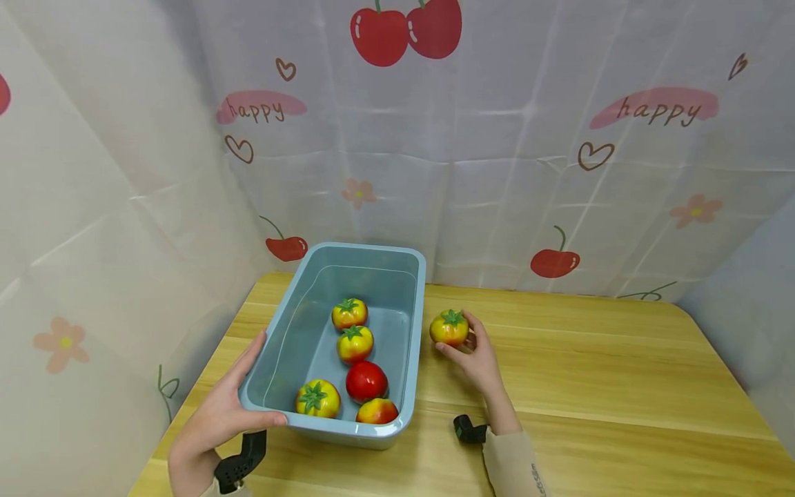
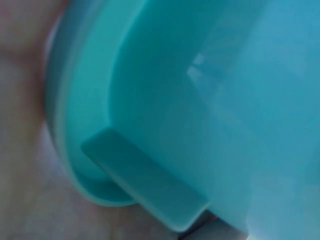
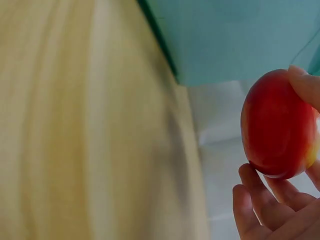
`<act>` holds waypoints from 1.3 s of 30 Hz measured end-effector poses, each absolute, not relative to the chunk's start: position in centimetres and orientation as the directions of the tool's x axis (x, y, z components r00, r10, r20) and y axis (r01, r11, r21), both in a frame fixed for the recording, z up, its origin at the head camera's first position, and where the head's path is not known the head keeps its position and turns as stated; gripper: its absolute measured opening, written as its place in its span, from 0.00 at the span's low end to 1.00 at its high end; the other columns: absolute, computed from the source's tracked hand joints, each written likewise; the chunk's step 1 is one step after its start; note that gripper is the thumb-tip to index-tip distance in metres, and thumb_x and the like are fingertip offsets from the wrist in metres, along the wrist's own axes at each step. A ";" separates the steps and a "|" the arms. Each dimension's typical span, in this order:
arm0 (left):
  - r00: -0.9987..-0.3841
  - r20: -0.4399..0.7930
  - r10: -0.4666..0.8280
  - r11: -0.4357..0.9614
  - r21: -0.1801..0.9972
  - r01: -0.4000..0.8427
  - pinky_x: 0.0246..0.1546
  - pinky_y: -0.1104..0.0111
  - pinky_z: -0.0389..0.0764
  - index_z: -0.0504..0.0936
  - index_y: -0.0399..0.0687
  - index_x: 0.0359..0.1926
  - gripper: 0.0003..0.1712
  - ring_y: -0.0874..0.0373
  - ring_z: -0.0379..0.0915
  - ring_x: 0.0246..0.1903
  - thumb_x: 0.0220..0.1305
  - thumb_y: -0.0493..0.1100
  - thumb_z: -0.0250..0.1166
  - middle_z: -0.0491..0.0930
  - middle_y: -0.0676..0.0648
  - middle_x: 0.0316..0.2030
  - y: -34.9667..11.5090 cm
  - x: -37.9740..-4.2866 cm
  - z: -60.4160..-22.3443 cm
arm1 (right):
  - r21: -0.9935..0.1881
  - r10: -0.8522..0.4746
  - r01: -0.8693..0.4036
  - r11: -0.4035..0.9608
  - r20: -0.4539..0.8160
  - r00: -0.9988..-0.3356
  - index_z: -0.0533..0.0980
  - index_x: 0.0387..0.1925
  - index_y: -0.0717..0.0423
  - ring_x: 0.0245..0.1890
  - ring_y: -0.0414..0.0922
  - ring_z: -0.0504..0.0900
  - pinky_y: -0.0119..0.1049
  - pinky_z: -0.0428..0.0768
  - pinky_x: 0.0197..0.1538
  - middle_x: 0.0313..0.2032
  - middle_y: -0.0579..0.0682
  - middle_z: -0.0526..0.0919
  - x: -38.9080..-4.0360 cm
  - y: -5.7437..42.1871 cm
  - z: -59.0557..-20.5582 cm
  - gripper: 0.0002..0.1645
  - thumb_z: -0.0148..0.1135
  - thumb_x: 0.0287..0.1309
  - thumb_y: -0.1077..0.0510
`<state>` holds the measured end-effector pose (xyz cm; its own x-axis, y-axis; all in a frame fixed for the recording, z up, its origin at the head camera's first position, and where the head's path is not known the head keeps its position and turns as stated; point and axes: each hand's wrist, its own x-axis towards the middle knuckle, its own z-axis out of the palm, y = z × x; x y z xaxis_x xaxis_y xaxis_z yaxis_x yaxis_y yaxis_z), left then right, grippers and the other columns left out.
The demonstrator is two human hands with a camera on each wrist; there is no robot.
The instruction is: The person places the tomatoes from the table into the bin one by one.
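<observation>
A light-blue plastic bin (image 1: 397, 407) stands on the table; the left wrist view is filled by its wall and rim (image 2: 90, 100). My left hand (image 1: 217, 411) rests against its near left corner, thumb along the front rim and fingers along the left side. To the right of the bin, my right hand (image 1: 475, 352) pinches a yellow-and-red tomato (image 1: 450, 328) with a green leafy top. Its glossy red underside (image 3: 275, 125) faces the right wrist camera, held above the table between thumb and fingers. Inside the bin lie several similar tomatoes (image 1: 355, 345), including a red one (image 1: 366, 382).
Beneath everything is a wooden table (image 1: 609, 386). A white curtain (image 1: 484, 172) printed with cherries, hearts and flowers hangs behind it and along the sides. Each wrist carries a black camera mount, one (image 1: 242, 462) close to the bin's front.
</observation>
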<state>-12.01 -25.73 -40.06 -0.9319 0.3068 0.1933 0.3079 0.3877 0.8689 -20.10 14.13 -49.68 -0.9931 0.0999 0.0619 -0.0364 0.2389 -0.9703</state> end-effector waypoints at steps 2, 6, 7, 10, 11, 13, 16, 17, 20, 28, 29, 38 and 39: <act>-0.932 0.195 0.307 0.389 0.868 0.309 0.44 0.68 0.73 0.45 0.52 0.74 0.67 0.40 0.55 0.57 0.37 0.32 0.77 0.43 0.42 0.71 -25.7 -12.0 -40.1 | -0.967 0.104 -0.042 0.253 0.070 -0.992 0.58 0.68 0.50 0.55 0.57 0.71 0.49 0.67 0.58 0.62 0.58 0.65 -20.0 14.2 -49.3 0.51 0.75 0.45 0.55; -0.931 0.196 0.307 0.392 0.866 0.311 0.44 0.68 0.73 0.45 0.55 0.74 0.68 0.40 0.55 0.57 0.37 0.32 0.78 0.43 0.42 0.71 -25.7 -12.0 -40.1 | -0.962 0.102 -0.054 0.268 0.084 -0.991 0.58 0.69 0.50 0.56 0.56 0.70 0.49 0.67 0.59 0.63 0.57 0.64 -19.7 14.2 -48.2 0.51 0.74 0.45 0.55; -0.932 0.195 0.307 0.391 0.867 0.310 0.44 0.68 0.73 0.45 0.55 0.74 0.68 0.40 0.55 0.57 0.37 0.32 0.77 0.43 0.42 0.71 -25.7 -12.0 -40.1 | -0.962 0.100 -0.057 0.266 0.086 -0.991 0.57 0.69 0.51 0.56 0.56 0.69 0.49 0.66 0.59 0.63 0.57 0.63 -19.6 14.2 -47.9 0.51 0.74 0.45 0.56; -0.933 0.193 0.305 0.391 0.867 0.307 0.44 0.69 0.73 0.45 0.55 0.74 0.68 0.40 0.55 0.57 0.37 0.32 0.77 0.43 0.42 0.71 -25.7 -12.0 -40.1 | -0.963 0.096 -0.074 0.260 0.102 -0.990 0.57 0.69 0.55 0.57 0.57 0.68 0.50 0.65 0.60 0.64 0.59 0.62 -19.4 14.1 -47.1 0.51 0.74 0.46 0.58; -0.933 0.193 0.305 0.391 0.868 0.307 0.44 0.69 0.73 0.45 0.54 0.74 0.68 0.40 0.55 0.57 0.37 0.32 0.77 0.43 0.42 0.71 -25.7 -12.0 -40.1 | -0.963 0.095 -0.081 0.259 0.109 -0.990 0.57 0.69 0.56 0.57 0.58 0.67 0.51 0.64 0.60 0.64 0.60 0.62 -19.3 14.1 -46.8 0.51 0.74 0.46 0.59; -0.933 0.193 0.305 0.391 0.868 0.307 0.44 0.68 0.73 0.45 0.54 0.74 0.67 0.40 0.55 0.57 0.37 0.32 0.77 0.43 0.42 0.71 -25.7 -12.0 -40.1 | -0.961 0.093 -0.096 0.258 0.124 -0.988 0.57 0.69 0.57 0.58 0.58 0.67 0.51 0.64 0.60 0.65 0.60 0.61 -19.1 14.1 -46.3 0.50 0.73 0.46 0.60; -0.932 0.193 0.306 0.390 0.868 0.308 0.44 0.68 0.74 0.45 0.55 0.74 0.67 0.40 0.55 0.57 0.37 0.32 0.77 0.43 0.41 0.71 -25.8 -12.0 -40.2 | -0.954 0.096 -0.125 0.272 0.157 -0.983 0.57 0.69 0.54 0.57 0.56 0.68 0.52 0.65 0.59 0.65 0.57 0.62 -18.7 14.0 -45.7 0.50 0.74 0.46 0.58; -0.932 0.193 0.306 0.389 0.868 0.308 0.43 0.68 0.74 0.45 0.55 0.74 0.68 0.39 0.55 0.57 0.37 0.32 0.77 0.43 0.41 0.71 -25.8 -12.0 -40.2 | -0.951 0.098 -0.139 0.278 0.172 -0.980 0.58 0.69 0.53 0.57 0.55 0.68 0.52 0.66 0.59 0.64 0.56 0.62 -18.6 14.0 -45.5 0.50 0.74 0.46 0.57; -0.931 0.195 0.308 0.387 0.868 0.310 0.43 0.68 0.74 0.45 0.55 0.74 0.68 0.39 0.55 0.57 0.37 0.32 0.77 0.43 0.42 0.71 -25.8 -12.0 -40.2 | -0.937 0.104 -0.196 0.290 0.234 -0.967 0.59 0.68 0.52 0.56 0.53 0.70 0.52 0.67 0.57 0.63 0.54 0.64 -18.2 13.9 -44.9 0.49 0.74 0.46 0.55; -0.931 0.198 0.306 0.393 0.865 0.314 0.43 0.67 0.74 0.45 0.58 0.74 0.68 0.40 0.56 0.56 0.37 0.32 0.78 0.44 0.42 0.71 -25.7 -12.0 -40.1 | -0.915 0.103 -0.268 0.302 0.310 -0.945 0.60 0.68 0.53 0.55 0.51 0.71 0.48 0.68 0.57 0.62 0.53 0.66 -16.8 13.5 -42.6 0.48 0.74 0.46 0.56; -0.931 0.199 0.305 0.394 0.864 0.314 0.43 0.67 0.74 0.45 0.59 0.74 0.68 0.40 0.56 0.56 0.37 0.32 0.78 0.44 0.42 0.71 -25.7 -12.0 -40.1 | -0.914 0.102 -0.265 0.306 0.309 -0.946 0.60 0.68 0.54 0.55 0.53 0.71 0.49 0.68 0.57 0.62 0.55 0.66 -16.5 13.3 -41.9 0.48 0.73 0.47 0.58; -0.933 0.195 0.302 0.397 0.864 0.309 0.42 0.67 0.75 0.45 0.56 0.74 0.68 0.39 0.56 0.56 0.37 0.32 0.78 0.44 0.41 0.71 -25.7 -12.0 -40.2 | -0.908 0.082 -0.281 0.311 0.320 -0.944 0.60 0.67 0.57 0.56 0.54 0.70 0.51 0.67 0.57 0.62 0.58 0.67 -14.5 12.5 -38.9 0.47 0.72 0.47 0.64; -0.933 0.195 0.303 0.397 0.864 0.310 0.42 0.67 0.75 0.45 0.54 0.74 0.68 0.39 0.56 0.56 0.37 0.32 0.78 0.44 0.41 0.71 -25.7 -12.0 -40.2 | -0.908 0.080 -0.282 0.310 0.320 -0.944 0.60 0.67 0.55 0.56 0.52 0.70 0.49 0.67 0.57 0.61 0.57 0.67 -14.5 12.6 -39.1 0.47 0.72 0.47 0.63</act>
